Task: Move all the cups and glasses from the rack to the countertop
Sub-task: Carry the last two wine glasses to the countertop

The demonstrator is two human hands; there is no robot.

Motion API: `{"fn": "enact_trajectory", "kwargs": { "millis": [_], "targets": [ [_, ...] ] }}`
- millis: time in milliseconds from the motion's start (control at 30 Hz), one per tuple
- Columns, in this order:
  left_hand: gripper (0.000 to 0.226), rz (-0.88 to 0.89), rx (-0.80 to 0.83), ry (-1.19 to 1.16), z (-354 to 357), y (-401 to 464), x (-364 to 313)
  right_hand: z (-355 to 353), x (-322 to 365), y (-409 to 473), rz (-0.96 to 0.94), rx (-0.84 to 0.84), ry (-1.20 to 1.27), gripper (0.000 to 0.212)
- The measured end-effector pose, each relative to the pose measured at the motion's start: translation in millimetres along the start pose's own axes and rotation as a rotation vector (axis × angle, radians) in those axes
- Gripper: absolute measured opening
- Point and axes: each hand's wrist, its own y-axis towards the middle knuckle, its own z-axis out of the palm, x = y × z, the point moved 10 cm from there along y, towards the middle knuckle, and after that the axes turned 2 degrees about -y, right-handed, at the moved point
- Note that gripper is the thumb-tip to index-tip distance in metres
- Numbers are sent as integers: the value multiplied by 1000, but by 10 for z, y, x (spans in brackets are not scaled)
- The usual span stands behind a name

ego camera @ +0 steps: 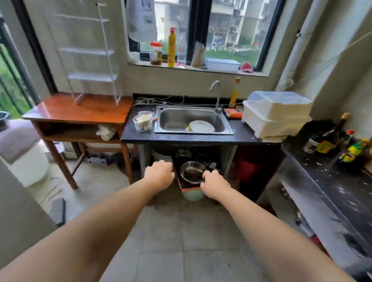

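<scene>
A dark rack (186,184) of dishes, a steel bowl (193,171) on top, sits under the black countertop (181,137) and sink (194,120). The left hand (159,174) and right hand (214,184), fingers curled, grip its sides; no cups are discernible.

Daylight comes through a black-framed window (206,29) in a pale plaster wall (172,81). Below it stands a dark counter (240,134) with a steel sink (193,120) and a curved tap (216,93). A wooden side table (80,112) adjoins on the left, carrying a white wire shelf (89,53). The floor (187,246) is grey tile. A second dark counter (337,188) runs along the right wall.
</scene>
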Motion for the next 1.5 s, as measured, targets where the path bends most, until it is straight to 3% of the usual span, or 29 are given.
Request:
{"fn": "enact_trajectory", "kwargs": {
  "millis": [100, 267, 500, 667, 900, 1167, 1500],
  "targets": [
    [25, -140, -16, -44, -261, -108, 1034, 195, 1030, 170, -120, 46, -33, 45],
    [26, -277, -101, -79, -678, -208, 2118, 306, 2300, 343, -286, 61, -76, 43],
    [27, -394, -167, -92, -1138, 52, 3224, 259, 3730, 830, -468, 31, -123, 33],
    [27, -438, -186, -89, -1497, 792, 3925, 102, 4574, 1593, -544, -10, -129, 33],
    [29, -390, -233, -92, -2094, 1817, 4556, -623, 5521, 2717, -562, -97, -96, 35],
    [26, -355, -405, -133, -3031, 2911, 5489, -1216, 6655, 3805, -576, -190, -37, 38],
    [24, -99, -464, -160, -4474, 4585, 5998, -2571, 7736, 4958, -541, -428, 210, 34]
  ]
}}
